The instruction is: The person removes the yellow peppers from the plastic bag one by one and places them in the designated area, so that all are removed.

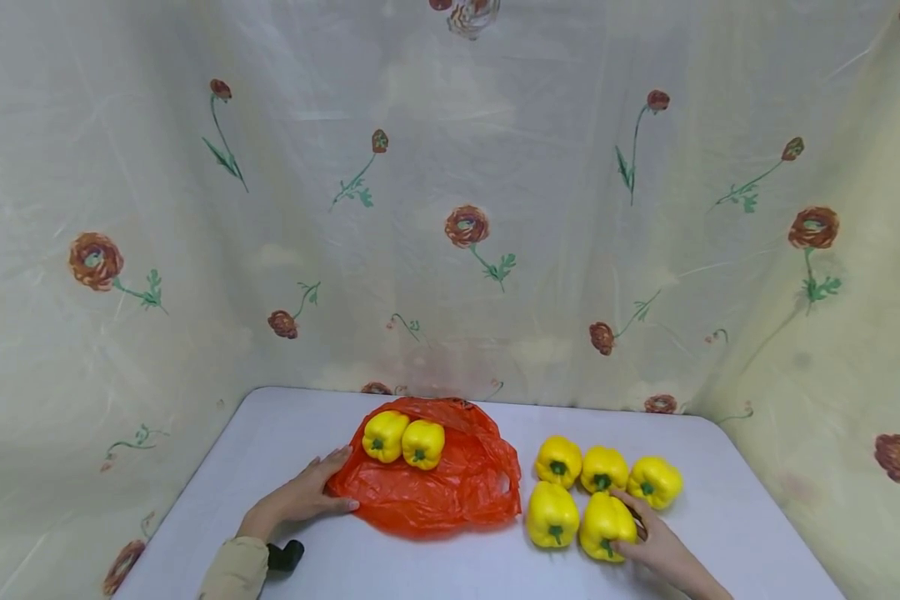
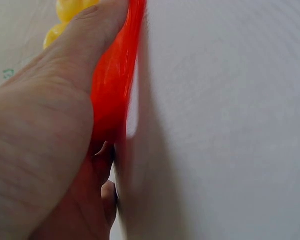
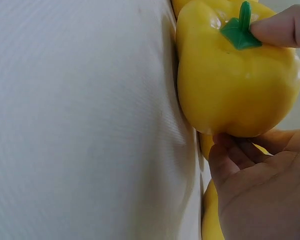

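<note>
My right hand (image 1: pixel 652 537) grips a yellow bell pepper (image 1: pixel 607 527) at the near side of a group of peppers. In the right wrist view its thumb lies by the green stem (image 3: pixel 244 25), and the fingers (image 3: pixel 235 155) curl against the opposite side. My left hand (image 1: pixel 303 492) holds the left edge of a red plastic bag (image 1: pixel 450 500), thumb toward the near side. The left wrist view shows bag film (image 2: pixel 117 75) running between thumb and fingers. Two yellow bell peppers, one on the left (image 1: pixel 385 436) and one on the right (image 1: pixel 423 443), lie at the bag's back left.
Beside the gripped pepper stands another yellow pepper (image 1: pixel 552 514). Behind them a row holds a left pepper (image 1: pixel 558 460), a middle one (image 1: pixel 603 468) and a right one (image 1: pixel 655 481). A white table (image 1: pixel 420 575) bears everything, with flowered curtains (image 1: pixel 420 250) around it.
</note>
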